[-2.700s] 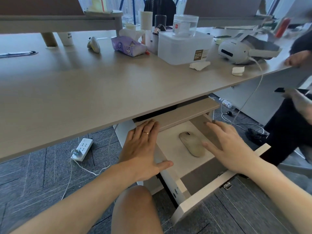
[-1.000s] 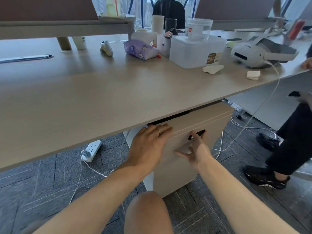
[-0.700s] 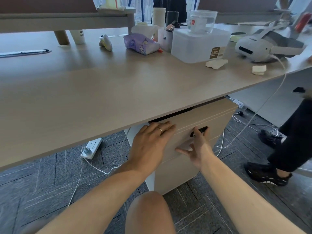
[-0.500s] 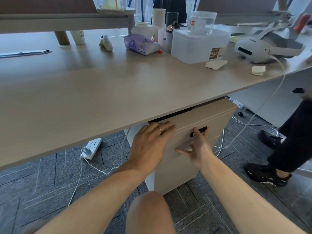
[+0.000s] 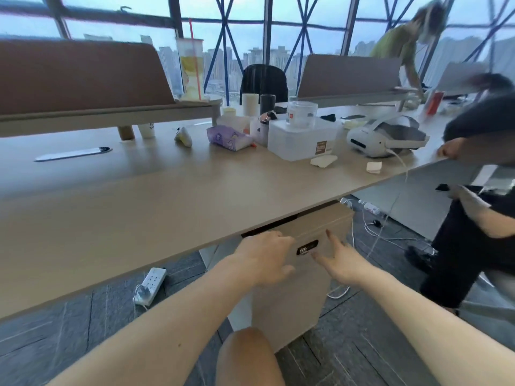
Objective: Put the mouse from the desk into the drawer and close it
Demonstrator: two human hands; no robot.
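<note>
The beige drawer cabinet (image 5: 289, 302) stands under the desk (image 5: 167, 196) with its top drawer front (image 5: 320, 227) flush and shut. The mouse is hidden inside. My left hand (image 5: 264, 257) hovers in front of the drawer front, left of the dark lock (image 5: 307, 247), fingers loosely curled and holding nothing. My right hand (image 5: 338, 260) is just right of the lock, palm up, fingers spread, empty and a little off the front.
On the desk stand a white plastic box (image 5: 303, 140), a VR headset (image 5: 384, 136) with a hanging cable, a purple tissue pack (image 5: 230, 139) and paper scraps. A power strip (image 5: 149, 285) lies on the floor. A person (image 5: 479, 218) stands at right.
The drawer, open with the mouse in it 2.7 s ago, is shut. Both hands have come off the drawer front and the view has tilted upward.
</note>
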